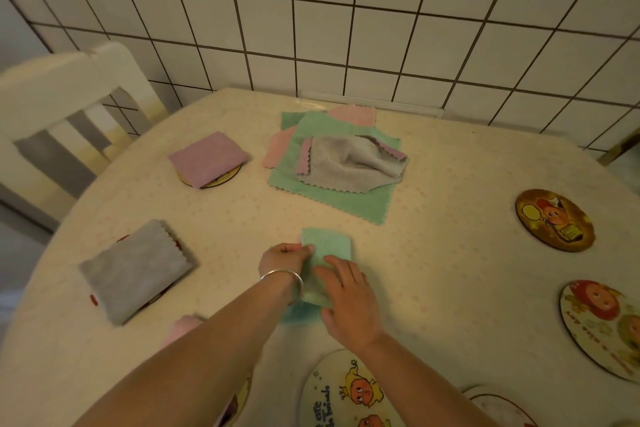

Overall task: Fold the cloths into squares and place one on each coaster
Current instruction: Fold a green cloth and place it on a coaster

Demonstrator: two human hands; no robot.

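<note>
both hands, left hand (284, 257) and right hand (349, 302), pressing down on a small green cloth (327, 246) on the desk (433, 253), purple cloth (207, 158) and grey cloth (136, 270) already sitting folded on coasters.

Grey-covered coaster (121, 240) mostly hidden

A single wide-angle camera, worn on the person's head, is looking forward and steeply down from close above the near edge of the round table covered in a cream patterned cloth (450, 166), with both bare forearms reaching into the picture from the bottom. It is facing the far wall of white square tiles with dark grout (346, 17), which is bending at the edges from the lens, and is taking in a white wooden chair (59, 104) at far left.
</note>
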